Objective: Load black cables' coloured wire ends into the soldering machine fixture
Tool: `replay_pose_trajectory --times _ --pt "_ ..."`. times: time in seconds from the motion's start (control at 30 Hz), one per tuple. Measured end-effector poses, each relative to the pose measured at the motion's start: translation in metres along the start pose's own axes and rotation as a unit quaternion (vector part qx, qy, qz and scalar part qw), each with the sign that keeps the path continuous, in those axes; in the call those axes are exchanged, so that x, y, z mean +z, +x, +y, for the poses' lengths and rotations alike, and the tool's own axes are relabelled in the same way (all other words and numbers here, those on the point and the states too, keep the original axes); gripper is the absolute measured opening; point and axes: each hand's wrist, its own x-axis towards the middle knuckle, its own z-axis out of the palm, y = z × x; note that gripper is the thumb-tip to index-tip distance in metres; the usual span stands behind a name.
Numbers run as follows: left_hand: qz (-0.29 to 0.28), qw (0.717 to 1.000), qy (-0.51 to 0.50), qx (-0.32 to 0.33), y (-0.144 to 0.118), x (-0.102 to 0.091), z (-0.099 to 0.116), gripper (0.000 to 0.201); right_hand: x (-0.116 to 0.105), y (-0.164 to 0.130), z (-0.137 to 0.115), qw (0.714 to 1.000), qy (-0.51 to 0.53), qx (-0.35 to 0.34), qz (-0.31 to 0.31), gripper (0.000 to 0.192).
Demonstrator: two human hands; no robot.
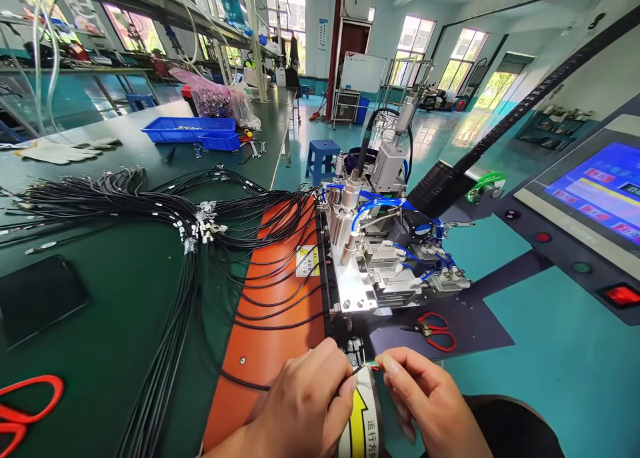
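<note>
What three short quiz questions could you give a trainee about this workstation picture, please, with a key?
1. True or false: both hands pinch the same thin cable end.
2. Which tool lies right of the metal machine: A pliers, B red scissors, C a knife?
3. What colour is the plate under the loose cables?

Key:
1. True: left hand and right hand hold the cable end.
2. B, the red scissors beside the machine.
3. Orange: the orange plate.
</note>
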Motion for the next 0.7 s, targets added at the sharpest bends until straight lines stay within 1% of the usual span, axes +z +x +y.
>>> replay_pose_trajectory --times 0.1,0.27,0.53,0.7 --pt "-0.004 1.0 -0.001 0.001 0.001 -0.0005 0.0005 0.012 0.0013 -0.0011 -0.0019 1.0 -0.003 -0.004 -0.008 0.048" --pt "-0.008 1.0 -0.001 0.007 0.001 0.0006 -0.002 0.012 0.005 -0.0008 -0.0058 1.0 0.023 -0.002 -0.011 0.049" --pt "-0.015 1.0 -0.005 -0.005 -0.0001 0.0008 -0.0013 0.014 0.0042 -0.0012 -0.0012 0.999 0.034 -0.003 -0.012 0.046" --pt "-0.016 1.0 -0.007 -0.003 0.0016 0.0007 0.0 0.015 0.0054 -0.0006 -0.0014 1.0 0.023 -0.009 -0.012 0.048"
